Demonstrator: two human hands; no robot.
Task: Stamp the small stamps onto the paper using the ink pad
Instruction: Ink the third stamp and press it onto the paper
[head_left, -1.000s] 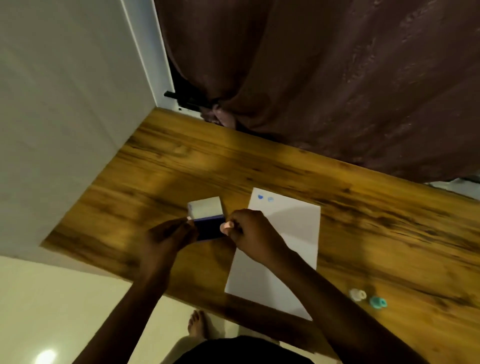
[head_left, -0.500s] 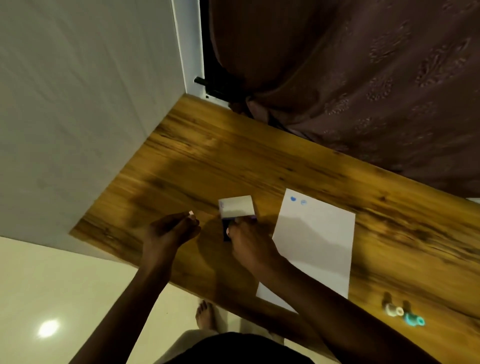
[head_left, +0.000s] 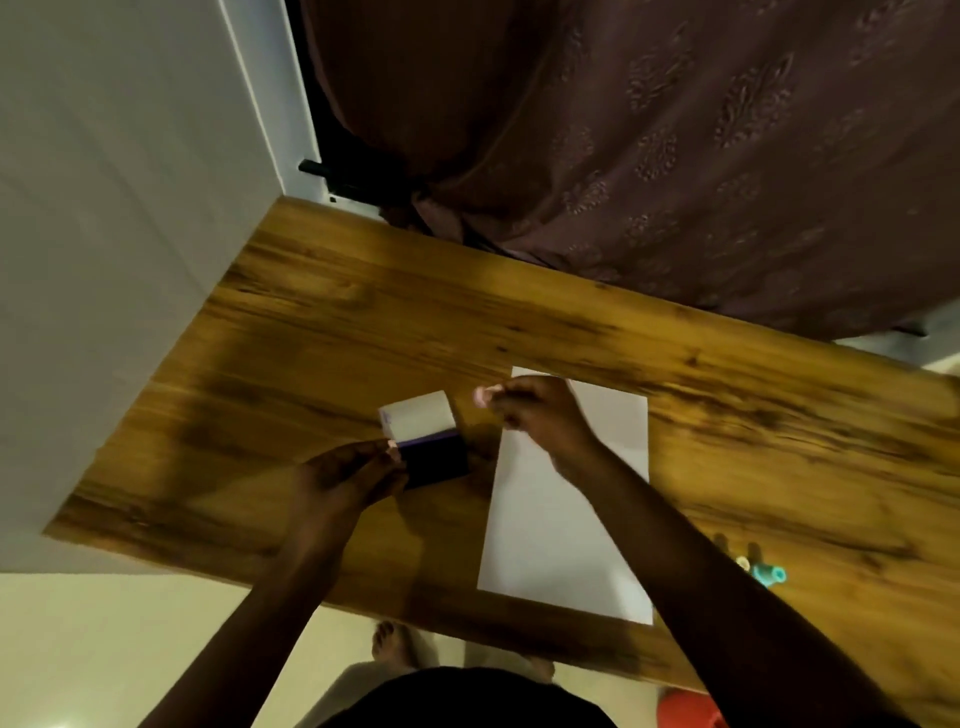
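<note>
The ink pad (head_left: 436, 460) lies open on the wooden table (head_left: 779, 441), its white lid (head_left: 418, 421) folded back. My left hand (head_left: 343, 478) grips the pad's left edge. My right hand (head_left: 540, 415) hovers over the top left corner of the white paper (head_left: 550, 530), fingers pinched on a small stamp, of which only a pale tip (head_left: 480, 395) shows. This hand hides the paper's corner. Two more small stamps, one pale (head_left: 743, 562) and one teal (head_left: 769, 574), lie right of the paper.
A brown curtain (head_left: 675, 156) hangs behind the table's far edge, and a white wall (head_left: 104, 260) runs along its left side. The near table edge is close to my body. A bare foot (head_left: 389, 644) and a red object (head_left: 685, 712) are on the floor.
My right hand has lifted off the ink pad and moved right, over the paper's top corner. My left hand has come back onto the pad's edge.
</note>
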